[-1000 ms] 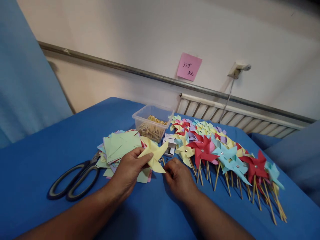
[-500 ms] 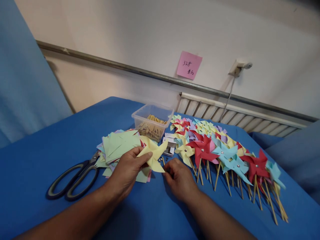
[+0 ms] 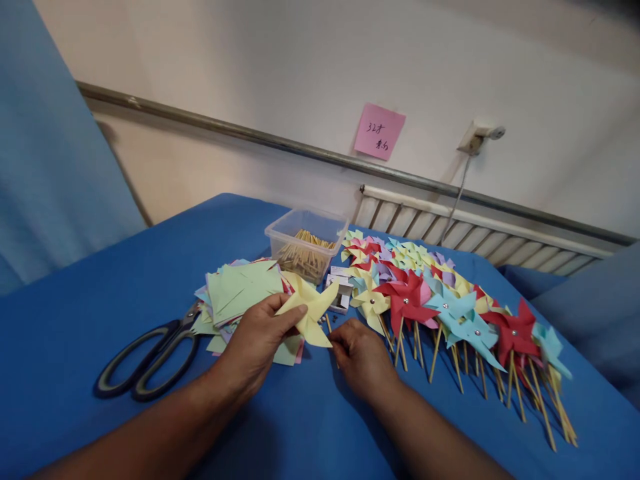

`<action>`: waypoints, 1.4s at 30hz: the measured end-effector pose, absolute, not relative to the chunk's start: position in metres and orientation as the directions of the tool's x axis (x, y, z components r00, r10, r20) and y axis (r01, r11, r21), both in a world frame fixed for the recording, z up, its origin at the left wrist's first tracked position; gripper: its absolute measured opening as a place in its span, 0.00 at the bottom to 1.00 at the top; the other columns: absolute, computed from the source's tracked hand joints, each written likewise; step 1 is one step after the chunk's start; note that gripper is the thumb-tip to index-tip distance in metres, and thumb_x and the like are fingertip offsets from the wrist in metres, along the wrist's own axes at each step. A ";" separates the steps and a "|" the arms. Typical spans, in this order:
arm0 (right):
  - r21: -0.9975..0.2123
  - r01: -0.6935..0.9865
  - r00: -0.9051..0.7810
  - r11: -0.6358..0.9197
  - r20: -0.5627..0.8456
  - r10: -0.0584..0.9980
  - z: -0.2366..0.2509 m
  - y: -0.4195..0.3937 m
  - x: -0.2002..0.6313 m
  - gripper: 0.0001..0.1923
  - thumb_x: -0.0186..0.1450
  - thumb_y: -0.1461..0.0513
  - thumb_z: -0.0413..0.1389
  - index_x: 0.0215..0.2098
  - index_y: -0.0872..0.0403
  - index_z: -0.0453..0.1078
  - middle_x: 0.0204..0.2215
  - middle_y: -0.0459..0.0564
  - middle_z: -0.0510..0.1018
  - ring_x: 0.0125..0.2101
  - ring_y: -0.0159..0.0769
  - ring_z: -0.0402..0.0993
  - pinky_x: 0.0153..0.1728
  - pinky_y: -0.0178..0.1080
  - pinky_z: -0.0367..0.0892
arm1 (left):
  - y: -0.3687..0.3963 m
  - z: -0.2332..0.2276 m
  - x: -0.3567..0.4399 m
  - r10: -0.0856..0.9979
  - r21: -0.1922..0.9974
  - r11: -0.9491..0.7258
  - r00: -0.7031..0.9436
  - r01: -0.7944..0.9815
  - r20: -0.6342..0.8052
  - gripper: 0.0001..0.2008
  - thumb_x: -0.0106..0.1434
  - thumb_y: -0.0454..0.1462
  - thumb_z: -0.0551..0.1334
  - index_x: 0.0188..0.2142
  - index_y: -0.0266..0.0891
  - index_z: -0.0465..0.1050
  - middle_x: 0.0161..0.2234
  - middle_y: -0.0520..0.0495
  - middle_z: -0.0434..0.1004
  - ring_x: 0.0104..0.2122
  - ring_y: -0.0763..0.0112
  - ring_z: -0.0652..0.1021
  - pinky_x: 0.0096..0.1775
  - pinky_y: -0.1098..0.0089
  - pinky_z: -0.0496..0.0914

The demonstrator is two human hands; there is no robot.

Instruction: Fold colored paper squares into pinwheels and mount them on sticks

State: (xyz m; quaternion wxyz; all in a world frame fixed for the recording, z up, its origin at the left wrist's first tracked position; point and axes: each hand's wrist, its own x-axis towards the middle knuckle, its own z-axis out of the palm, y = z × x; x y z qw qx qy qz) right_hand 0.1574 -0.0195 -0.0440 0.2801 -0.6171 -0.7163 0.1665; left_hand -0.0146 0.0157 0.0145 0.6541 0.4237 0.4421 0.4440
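Note:
A yellow paper pinwheel head point(image 3: 311, 308) is pinched between the thumb and fingers of my left hand point(image 3: 267, 330), its folded blades facing right. Close beside it my right hand point(image 3: 363, 357) is closed on a thin wooden stick point(image 3: 329, 324), whose tip pokes up by the yellow paper. Its lower part is mostly hidden behind my fingers. Behind my left hand lies a pile of cut paper squares point(image 3: 243, 287), light green on top. A small open white box point(image 3: 341, 293) stands behind my right hand, with a few tiny pins point(image 3: 334, 319) on the cloth before it.
Dark-handled scissors point(image 3: 150, 360) lie at the left. A clear plastic tub point(image 3: 307, 230) of wooden sticks stands at the back. Rows of finished coloured pinwheels point(image 3: 407, 300) cover the right side of the blue cloth point(image 3: 75, 320). Behind are a wall rail and a radiator point(image 3: 480, 233).
My right hand has shifted slightly, and more of the stick shows beside its fingers. My left hand still holds the yellow pinwheel head in nearly the same place.

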 end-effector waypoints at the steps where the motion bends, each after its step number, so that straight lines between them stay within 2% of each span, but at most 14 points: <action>1: -0.578 0.796 -0.078 0.179 0.195 0.978 -0.044 -0.019 0.157 0.08 0.62 0.69 0.55 0.33 0.51 0.75 0.31 0.47 0.76 0.32 0.35 0.75 0.34 0.34 0.64 | 0.016 0.014 -0.015 0.955 0.947 0.245 0.219 -0.206 -0.199 0.12 0.55 0.41 0.67 0.33 0.36 0.69 0.22 0.51 0.74 0.19 0.67 0.76 0.17 0.70 0.69; 6: -0.588 0.785 -0.081 0.195 0.214 0.973 -0.046 -0.018 0.156 0.09 0.60 0.70 0.55 0.31 0.51 0.74 0.31 0.47 0.76 0.32 0.36 0.75 0.34 0.35 0.64 | 0.016 0.014 -0.015 0.954 0.952 0.249 0.216 -0.179 -0.209 0.12 0.55 0.42 0.67 0.34 0.37 0.70 0.22 0.51 0.76 0.18 0.68 0.75 0.19 0.70 0.70; 9: -0.647 0.735 -0.040 0.203 0.258 0.965 -0.045 -0.018 0.157 0.08 0.61 0.69 0.55 0.30 0.52 0.73 0.29 0.47 0.75 0.30 0.36 0.74 0.33 0.35 0.63 | 0.017 0.015 -0.015 0.960 0.962 0.245 0.171 -0.123 -0.223 0.12 0.53 0.42 0.67 0.33 0.38 0.70 0.21 0.52 0.76 0.16 0.69 0.75 0.18 0.70 0.69; 11: -0.747 0.636 0.047 0.192 0.286 0.957 -0.043 -0.019 0.157 0.06 0.62 0.67 0.56 0.29 0.52 0.73 0.27 0.46 0.74 0.28 0.34 0.72 0.30 0.34 0.63 | 0.016 0.015 -0.015 0.966 0.969 0.231 0.142 -0.083 -0.218 0.12 0.53 0.42 0.67 0.32 0.38 0.71 0.21 0.53 0.76 0.16 0.69 0.75 0.18 0.70 0.69; 15: -0.932 0.306 0.197 0.195 0.262 0.945 -0.034 -0.027 0.149 0.05 0.62 0.61 0.57 0.30 0.53 0.73 0.24 0.44 0.72 0.24 0.31 0.67 0.26 0.33 0.62 | 0.015 0.012 -0.013 0.981 0.988 0.154 0.123 0.003 -0.153 0.11 0.53 0.42 0.67 0.29 0.38 0.70 0.20 0.55 0.75 0.17 0.71 0.74 0.21 0.72 0.69; 19: -0.980 0.074 0.230 0.184 0.196 0.953 -0.029 -0.032 0.133 0.05 0.61 0.60 0.58 0.31 0.54 0.73 0.22 0.43 0.72 0.22 0.29 0.65 0.25 0.32 0.61 | 0.014 0.009 -0.010 0.990 0.991 0.054 0.121 0.125 -0.069 0.11 0.52 0.42 0.66 0.25 0.39 0.69 0.19 0.57 0.71 0.19 0.74 0.70 0.22 0.74 0.66; 22: -0.986 0.000 0.254 0.167 0.161 0.954 -0.031 -0.030 0.125 0.05 0.60 0.60 0.59 0.30 0.55 0.72 0.23 0.44 0.73 0.23 0.30 0.66 0.26 0.32 0.63 | 0.013 0.007 -0.007 0.989 0.980 0.000 0.145 0.198 -0.029 0.10 0.53 0.42 0.66 0.26 0.38 0.70 0.21 0.56 0.72 0.22 0.74 0.70 0.24 0.75 0.66; 32: -0.992 -0.002 0.277 0.128 0.122 0.953 -0.039 -0.025 0.128 0.06 0.60 0.59 0.59 0.31 0.55 0.72 0.22 0.43 0.71 0.21 0.29 0.65 0.23 0.32 0.61 | 0.008 0.003 -0.006 0.976 0.981 -0.003 0.214 0.194 -0.039 0.08 0.54 0.41 0.64 0.27 0.38 0.70 0.22 0.57 0.69 0.19 0.76 0.68 0.24 0.74 0.63; 42: -0.939 0.239 0.260 0.249 0.308 0.915 -0.036 -0.029 0.131 0.04 0.62 0.62 0.58 0.31 0.55 0.73 0.24 0.45 0.75 0.24 0.30 0.69 0.26 0.32 0.65 | 0.005 0.010 -0.006 0.978 0.979 0.006 0.201 0.205 -0.049 0.08 0.54 0.40 0.64 0.26 0.39 0.70 0.19 0.57 0.68 0.18 0.76 0.68 0.24 0.74 0.62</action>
